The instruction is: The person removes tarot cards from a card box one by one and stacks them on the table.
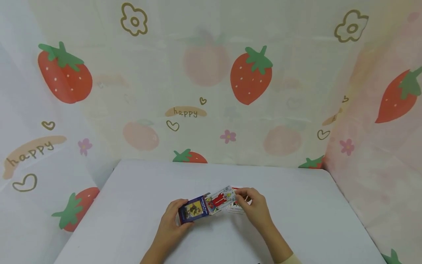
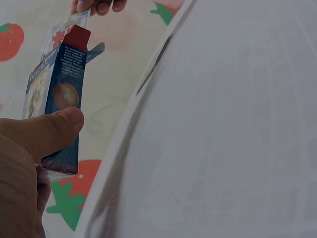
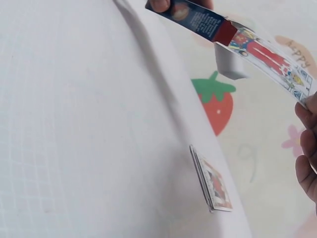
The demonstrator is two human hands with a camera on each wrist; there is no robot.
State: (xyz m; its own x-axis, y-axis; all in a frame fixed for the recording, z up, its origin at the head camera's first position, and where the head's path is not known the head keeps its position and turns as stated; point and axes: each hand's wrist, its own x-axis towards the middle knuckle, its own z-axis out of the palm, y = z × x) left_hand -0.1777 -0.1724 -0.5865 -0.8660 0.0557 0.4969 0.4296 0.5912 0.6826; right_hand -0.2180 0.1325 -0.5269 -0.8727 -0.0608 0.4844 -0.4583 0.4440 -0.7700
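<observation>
A dark blue card box (image 1: 193, 210) with a yellow picture on its front is held in the air, tilted, by my left hand (image 1: 170, 221). In the left wrist view, the thumb (image 2: 62, 126) lies along the box's narrow side. Out of the box's open end sticks a tarot card (image 1: 220, 200) with a red figure on it, its lower part hidden inside. My right hand (image 1: 258, 209) pinches the card's outer end between thumb and fingers. Below it on the table lies a small stack of cards (image 3: 215, 186), partly covered by the card and right hand in the head view.
A white cloth covers the table (image 1: 296, 205). Its far edge meets a hanging curtain (image 1: 211, 91) printed with strawberries, and more of the curtain closes off both sides. A white box flap (image 3: 230, 64) hangs from the box's open end.
</observation>
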